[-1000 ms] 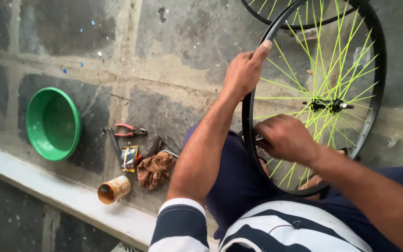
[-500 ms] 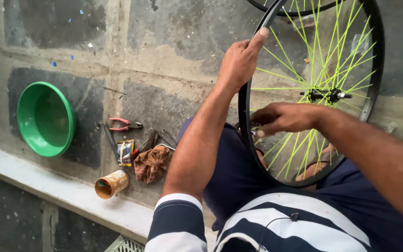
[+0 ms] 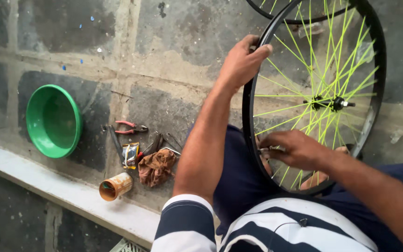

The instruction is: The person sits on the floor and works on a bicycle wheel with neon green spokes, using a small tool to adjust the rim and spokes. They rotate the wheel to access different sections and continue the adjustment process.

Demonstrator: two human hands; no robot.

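A black bicycle wheel rim [image 3: 376, 70] with bright yellow-green spokes [image 3: 295, 88] and a black hub [image 3: 330, 102] stands upright against my lap. My left hand [image 3: 241, 63] grips the rim's upper left edge, fingers curled over it. My right hand [image 3: 295, 149] is closed at the lower left of the rim, pinching a small metal tool [image 3: 264, 151] against the spokes near the rim.
On the concrete floor lie a green plastic bowl [image 3: 52, 121], red-handled pliers [image 3: 129, 127], several hand tools [image 3: 157, 142], a brown rag [image 3: 157, 165], a small packet [image 3: 130, 155] and a rusty can [image 3: 115, 185]. A pale ledge [image 3: 47, 184] runs below. Another wheel [image 3: 299, 9] shows at top.
My right hand has moved down and left along the rim to its lower left part. My left hand keeps its hold on the rim's top. The view has shifted slightly.
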